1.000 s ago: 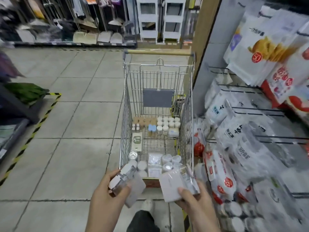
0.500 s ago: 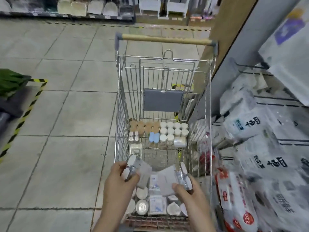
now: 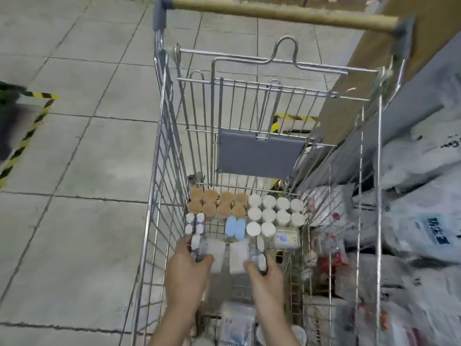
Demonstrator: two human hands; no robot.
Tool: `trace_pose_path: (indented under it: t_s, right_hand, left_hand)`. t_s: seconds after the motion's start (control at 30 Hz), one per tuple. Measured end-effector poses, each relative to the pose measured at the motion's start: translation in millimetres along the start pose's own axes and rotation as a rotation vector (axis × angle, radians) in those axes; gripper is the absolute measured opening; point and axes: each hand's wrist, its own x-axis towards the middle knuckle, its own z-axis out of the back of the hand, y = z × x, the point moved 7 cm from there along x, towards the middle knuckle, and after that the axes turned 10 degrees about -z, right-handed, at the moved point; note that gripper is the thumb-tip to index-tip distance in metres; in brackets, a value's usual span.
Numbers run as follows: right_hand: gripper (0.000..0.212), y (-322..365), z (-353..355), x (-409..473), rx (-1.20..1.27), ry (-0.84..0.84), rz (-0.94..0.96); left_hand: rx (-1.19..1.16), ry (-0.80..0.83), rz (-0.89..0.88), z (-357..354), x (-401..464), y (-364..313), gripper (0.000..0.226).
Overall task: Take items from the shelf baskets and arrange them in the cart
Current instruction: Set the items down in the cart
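Two white packets inside the cart (image 3: 159, 186), side by side above its floor, long axes running away toward the handle; left packet (image 3: 214, 252) in the left hand (image 3: 187, 273), right packet (image 3: 239, 255) in the right hand (image 3: 268, 278); each grip clenched round its packet (thumbs on top); packet print blurred, unreadable; jars (image 3: 274, 211) lined up at the far end; shelf bags (image 3: 424, 221) smeared, cut off.
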Motion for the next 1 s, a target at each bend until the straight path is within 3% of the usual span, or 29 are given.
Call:
trace_pose_path:
  t_s: [0.17, 0.23, 0.57, 0.77, 1.0]
  right_hand:
    - [0.034, 0, -31, 58, -0.066, -0.082, 0.077]
    - [0.027, -2, -47, 76, -0.097, -0.071, 0.112]
    - [0.029, -4, -89, 121, -0.158, -0.062, 0.181]
    - [0.042, -7, -95, 131, -0.193, -0.076, 0.161]
    - [0.020, -2, -103, 138, -0.289, -0.077, 0.214]
  left_hand:
    - [0.077, -0.087, -0.022, -34, 50, 18, 0.049]
    - [0.106, -0.106, -0.043, -45, 66, 21, 0.046]
    - [0.146, -0.035, -0.074, -83, 114, 49, 0.039]
    - [0.085, -0.051, -0.018, -87, 119, 56, 0.052]
    - [0.044, -0.027, -0.112, -93, 121, 49, 0.050]
